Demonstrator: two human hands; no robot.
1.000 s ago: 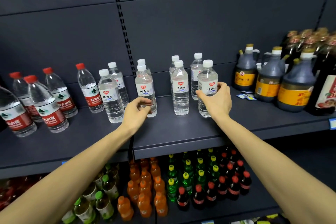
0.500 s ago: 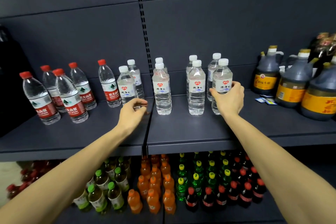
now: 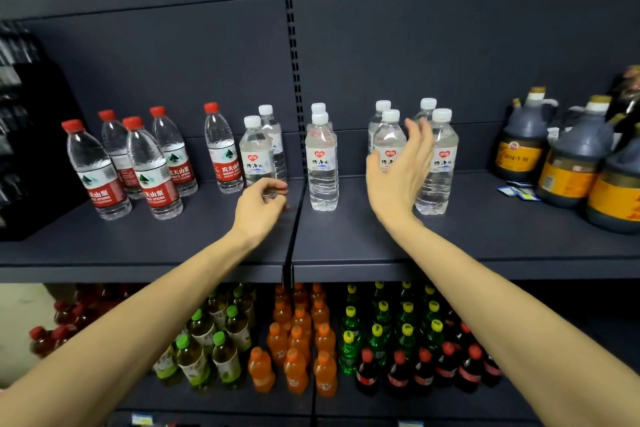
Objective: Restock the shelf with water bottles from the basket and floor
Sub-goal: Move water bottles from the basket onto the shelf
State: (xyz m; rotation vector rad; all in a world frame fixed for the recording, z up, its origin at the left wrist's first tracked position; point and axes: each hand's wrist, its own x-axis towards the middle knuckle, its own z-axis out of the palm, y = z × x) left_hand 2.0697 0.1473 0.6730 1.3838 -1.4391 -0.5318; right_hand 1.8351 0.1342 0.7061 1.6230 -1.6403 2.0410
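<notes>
the right hand (image 3: 398, 170) has let go of the front white-capped water bottle (image 3: 437, 163) it was gripping half a second ago; its fingers are now spread and relaxed, lifted just in front of the bottle beside it (image 3: 389, 146), holding nothing. the freed bottle stands upright on the shelf (image 3: 450, 246), right of the hand, with a second one close behind it. the left hand (image 3: 261, 203) has also come away from the bottles; its fingers are loosely curled with the tips near each other, and nothing shows between them, so it looks released and empty. it hovers in front of another white-capped bottle (image 3: 256, 156), near the seam between the two shelf boards.

further left stand the red-capped water bottles (image 3: 149, 166), and at the far right dark jugs of sauce (image 3: 523, 146). the lower shelf carries orange drinks (image 3: 298, 340) and green bottles (image 3: 384, 326).

with both hands free, this placement seems finished. neither basket nor floor stock is in view, so the likely next step is fetching more bottles; plenty of bare shelf remains at the front.
</notes>
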